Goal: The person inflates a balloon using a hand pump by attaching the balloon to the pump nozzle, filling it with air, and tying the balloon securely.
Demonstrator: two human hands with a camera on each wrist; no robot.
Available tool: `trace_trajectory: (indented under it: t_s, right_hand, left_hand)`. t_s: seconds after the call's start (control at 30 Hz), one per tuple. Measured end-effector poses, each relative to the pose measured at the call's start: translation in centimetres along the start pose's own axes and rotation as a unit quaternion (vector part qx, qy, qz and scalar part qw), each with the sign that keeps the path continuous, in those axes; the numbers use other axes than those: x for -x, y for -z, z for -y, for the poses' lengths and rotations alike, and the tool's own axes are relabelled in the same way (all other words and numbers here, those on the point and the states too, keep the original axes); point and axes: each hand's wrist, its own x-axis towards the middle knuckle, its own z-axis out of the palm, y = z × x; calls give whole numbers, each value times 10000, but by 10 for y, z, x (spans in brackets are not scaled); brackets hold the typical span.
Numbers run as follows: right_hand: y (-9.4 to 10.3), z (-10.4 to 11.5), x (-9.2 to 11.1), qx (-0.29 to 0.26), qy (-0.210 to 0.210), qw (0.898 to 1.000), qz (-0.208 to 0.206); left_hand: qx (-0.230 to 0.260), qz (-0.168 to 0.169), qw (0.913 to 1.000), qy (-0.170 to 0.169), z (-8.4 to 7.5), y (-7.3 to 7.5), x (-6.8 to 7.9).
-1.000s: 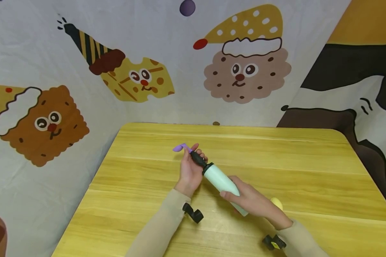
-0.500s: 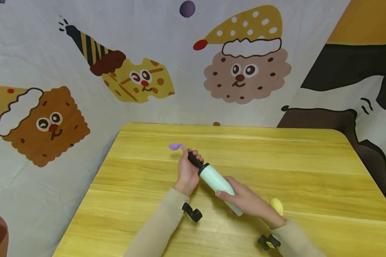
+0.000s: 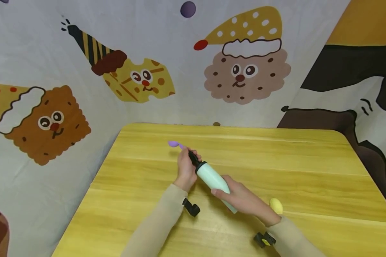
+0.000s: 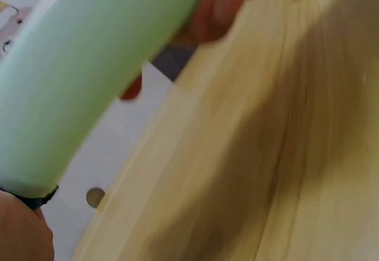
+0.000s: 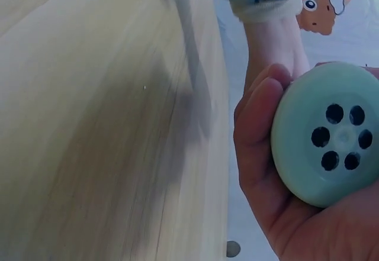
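The right hand (image 3: 244, 198) grips the smooth mint-green plastic cylinder (image 3: 213, 178), which slants above the pale wooden table (image 3: 292, 153), its holed end near and right. At its far left end, the left hand (image 3: 186, 166) curls its fingers round the tapered black nozzle (image 3: 194, 157). A limp purple balloon (image 3: 173, 144) sticks out beyond them. A small yellow rounded object (image 3: 276, 205) lies beside the right wrist.

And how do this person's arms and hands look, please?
The left sleeve and right sleeve are pale beige. A black device is worn on the left, a second device, with a yellow mark, on the right. Left hand and right hand are bare.
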Motion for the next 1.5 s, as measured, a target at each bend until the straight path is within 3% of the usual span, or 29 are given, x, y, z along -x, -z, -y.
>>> trace_trajectory:
  t_s: [0.23,0.5,0.7,0.97,1.07,1.3,1.5]
  right_hand:
    - [0,0,7,306,-102,9995,-70]
    - [-1,2,28,265,-119,9995,-112]
    - [-4,4,34,362,60,9992,-133]
    - [-2,11,15,217,226,9992,-241]
    - [-3,16,9,59,245,9994,-253]
    - [-10,21,9,247,167,9991,-290]
    - [-9,17,26,699,232,9971,-211]
  left_hand:
    - [-291,-268,9976,-569,-6,1,-27]
    - [-320,-361,9961,-740,-26,-4,-40]
    - [-228,-184,9973,-678,-20,-5,-29]
    - [98,465,9988,-152,-6,-15,0]
    - [64,597,9980,-197,-10,-19,3]
    - [-448,107,9957,-799,-28,-11,-16]
    - [-248,-260,9934,-1094,-45,4,-31]
